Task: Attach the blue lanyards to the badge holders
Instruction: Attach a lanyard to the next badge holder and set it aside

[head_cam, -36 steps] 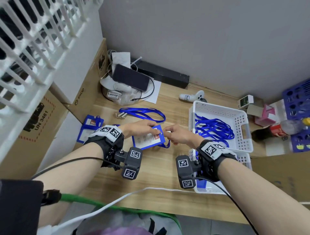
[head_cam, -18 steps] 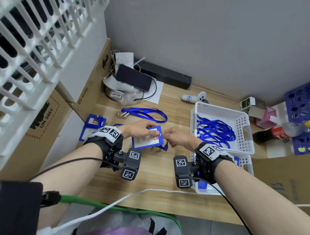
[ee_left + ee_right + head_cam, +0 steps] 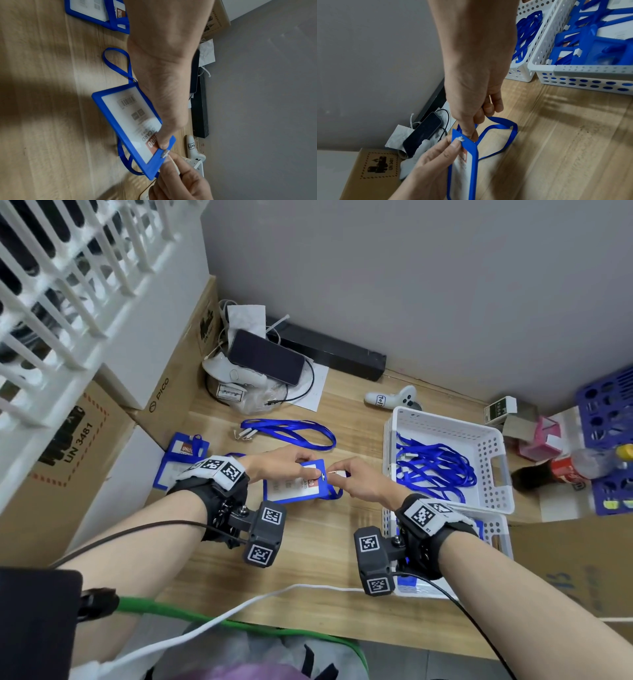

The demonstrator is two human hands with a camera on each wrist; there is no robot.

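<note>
Both forearms reach forward, hands nearly meeting. Left hand (image 3: 289,463) pinches badge holder (image 3: 297,483) corner, thumb on top. Right hand (image 3: 359,478) pinches lanyard clip (image 3: 334,473).

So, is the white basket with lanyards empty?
No, the white basket holds a pile of blue lanyards.

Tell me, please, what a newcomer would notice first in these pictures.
At the table's middle, the left hand grips a blue badge holder while the right hand pinches a lanyard clip at its top edge. To the right, a white basket holds more blue lanyards.
</note>
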